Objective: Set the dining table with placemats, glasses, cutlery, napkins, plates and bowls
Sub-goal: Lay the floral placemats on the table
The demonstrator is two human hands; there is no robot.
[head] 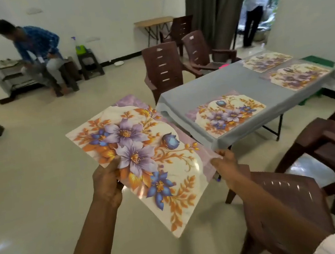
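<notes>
My fingers (112, 167) on my left hand (106, 185) pinch one edge of a flowery placemat (145, 157), and my right hand (227, 167) grips the other edge. I hold it up in the air, near the corner of the table (200, 93). Three placemats already lie on the grey cloth: one close (226, 115) and two far (297, 76). I think this one goes down next. No glasses, cutlery, napkins, plates or bowls are out yet. Brown chairs (164, 70) stand around.
</notes>
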